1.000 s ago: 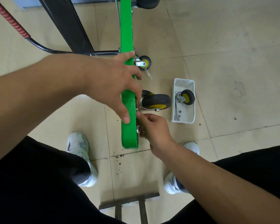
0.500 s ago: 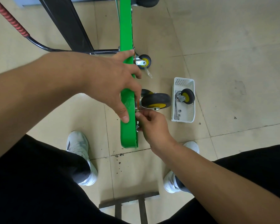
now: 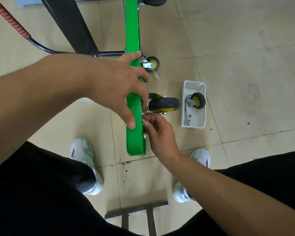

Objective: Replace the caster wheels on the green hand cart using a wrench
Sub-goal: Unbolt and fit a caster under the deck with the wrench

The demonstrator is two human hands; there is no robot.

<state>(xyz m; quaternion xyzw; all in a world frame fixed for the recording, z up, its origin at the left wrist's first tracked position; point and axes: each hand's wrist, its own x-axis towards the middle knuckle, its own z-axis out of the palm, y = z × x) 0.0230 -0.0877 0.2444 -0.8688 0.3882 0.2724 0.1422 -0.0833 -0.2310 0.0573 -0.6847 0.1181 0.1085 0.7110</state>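
Floor (image 3: 245,48): beige tiles with dark crumbs on the joint near the feet. The person's legs in black trousers fill the lower corners of the head view, and the white shoes (image 3: 83,152) are partly covered by them.

Cart (image 3: 132,31): green deck standing on its long edge on the floor, between the feet and running away from them. Its far end is cut off by the top of the frame. Handle (image 3: 12,24) with a red wrapped grip lies at upper left, its end out of view. A wheel at the top edge (image 3: 153,0) shows only its lower rim.

Left hand (image 3: 119,86): draped over the deck's upper edge and gripping it. The thumb is on the far part of the edge, the fingers are curled over toward the wheel side, and the forefinger lies straight down the green face.

Right hand (image 3: 158,132): fingers curled, thumb and forefinger pinching a small part (image 3: 143,119) at the near edge of the large wheel's mounting plate. The part is too small to identify.

Large wheel (image 3: 163,104): black tyre, yellow hub, sticking out sideways from the deck. Its plate is mostly hidden by the left fingers.

Small wheel (image 3: 152,63): same colours, mounted further along the deck.

Basket (image 3: 201,120): white, on the floor just right of the large wheel. It holds a spare wheel (image 3: 197,100), a wrench (image 3: 186,114) along its left wall, and nuts (image 3: 190,115).
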